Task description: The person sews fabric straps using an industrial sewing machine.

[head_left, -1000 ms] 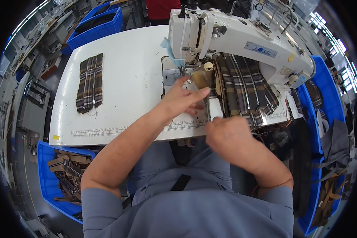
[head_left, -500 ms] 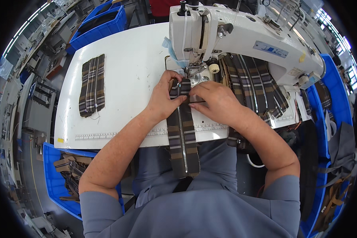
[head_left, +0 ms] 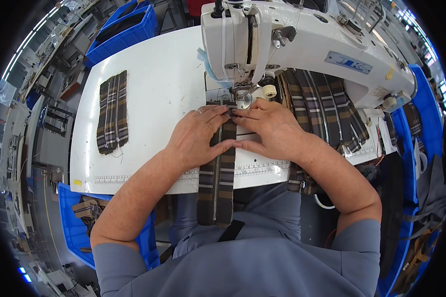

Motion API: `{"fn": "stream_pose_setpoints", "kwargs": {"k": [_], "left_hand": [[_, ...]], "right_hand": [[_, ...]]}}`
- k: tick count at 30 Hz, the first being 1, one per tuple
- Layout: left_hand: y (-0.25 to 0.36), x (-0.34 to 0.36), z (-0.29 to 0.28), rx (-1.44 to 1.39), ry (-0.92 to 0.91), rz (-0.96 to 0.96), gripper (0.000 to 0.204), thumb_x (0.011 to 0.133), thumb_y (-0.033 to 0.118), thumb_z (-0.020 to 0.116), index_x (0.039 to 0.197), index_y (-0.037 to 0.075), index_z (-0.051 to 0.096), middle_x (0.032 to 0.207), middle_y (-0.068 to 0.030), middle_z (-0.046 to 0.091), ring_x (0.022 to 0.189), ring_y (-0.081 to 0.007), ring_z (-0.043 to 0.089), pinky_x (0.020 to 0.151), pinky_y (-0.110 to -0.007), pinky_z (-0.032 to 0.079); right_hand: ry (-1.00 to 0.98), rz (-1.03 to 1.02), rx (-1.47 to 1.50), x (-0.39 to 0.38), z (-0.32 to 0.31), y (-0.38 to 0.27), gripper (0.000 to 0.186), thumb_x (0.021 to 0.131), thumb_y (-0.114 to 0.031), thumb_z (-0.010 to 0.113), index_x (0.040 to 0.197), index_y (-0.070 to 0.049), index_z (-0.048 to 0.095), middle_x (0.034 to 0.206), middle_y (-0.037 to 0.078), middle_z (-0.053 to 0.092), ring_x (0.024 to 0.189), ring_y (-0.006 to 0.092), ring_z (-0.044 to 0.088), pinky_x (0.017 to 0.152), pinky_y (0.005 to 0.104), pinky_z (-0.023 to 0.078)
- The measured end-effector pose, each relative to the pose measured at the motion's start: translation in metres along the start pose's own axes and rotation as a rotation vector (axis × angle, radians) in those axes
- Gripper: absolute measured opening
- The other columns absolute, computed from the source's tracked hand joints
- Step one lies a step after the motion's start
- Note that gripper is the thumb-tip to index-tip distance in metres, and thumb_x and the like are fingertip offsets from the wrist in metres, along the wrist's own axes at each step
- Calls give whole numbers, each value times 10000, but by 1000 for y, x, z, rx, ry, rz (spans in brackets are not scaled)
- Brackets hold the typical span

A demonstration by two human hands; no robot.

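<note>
A long dark strip of brown plaid fabric with a metal zipper [head_left: 217, 185] runs from the sewing machine [head_left: 243, 81] over the table's front edge toward my lap. Its far end reaches the presser foot area, partly hidden by my fingers. Across the strip just before the foot lies my left hand [head_left: 195, 133], fingers stretched out flat and thumb resting lower down on the zipper. My right hand [head_left: 275, 126] comes from the other side, its fingertips touching the strip's right edge and its thumb apart from them, near the left thumb.
A separate plaid zipper piece [head_left: 113, 111] lies at the table's left. More zippered plaid pieces [head_left: 322, 106] are layered under the machine arm. Blue bins stand at the back left [head_left: 124, 32], front left [head_left: 74, 232] and right [head_left: 421, 99]. A printed ruler [head_left: 260, 169] follows the table's front edge.
My left fingers have gone from a pinch at the strip's far end to lying flat across it. The strip's far end has moved forward to the presser foot. My right hand stays beside it.
</note>
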State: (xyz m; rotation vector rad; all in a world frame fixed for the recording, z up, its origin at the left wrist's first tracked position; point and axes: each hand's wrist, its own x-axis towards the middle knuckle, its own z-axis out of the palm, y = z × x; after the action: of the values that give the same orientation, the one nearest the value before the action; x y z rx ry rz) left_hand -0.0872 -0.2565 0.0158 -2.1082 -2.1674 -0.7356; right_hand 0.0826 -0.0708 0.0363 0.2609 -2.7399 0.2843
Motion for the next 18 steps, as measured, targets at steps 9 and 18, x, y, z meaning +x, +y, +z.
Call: {"fn": "stream_pose_setpoints", "kwargs": {"k": [9, 18], "left_hand": [[8, 12, 9, 65, 33, -75, 572, 896, 292, 760, 1365, -17, 657, 1470, -162, 607, 1303, -372, 552, 1045, -481, 469], [11, 16, 17, -7, 111, -89, 518, 897, 188, 742, 1348, -55, 660, 1451, -188, 614, 1292, -411, 545, 1037, -485, 474]], "right_hand": [[70, 36, -55, -1, 7, 14, 471, 920, -412, 698, 1165, -16, 771, 1193, 92, 757, 1052, 279, 654, 875, 426, 501], [87, 54, -74, 0, 9, 17, 471, 864, -361, 721, 1187, -19, 746, 1229, 88, 742, 1042, 288, 652, 844, 418, 485]]}}
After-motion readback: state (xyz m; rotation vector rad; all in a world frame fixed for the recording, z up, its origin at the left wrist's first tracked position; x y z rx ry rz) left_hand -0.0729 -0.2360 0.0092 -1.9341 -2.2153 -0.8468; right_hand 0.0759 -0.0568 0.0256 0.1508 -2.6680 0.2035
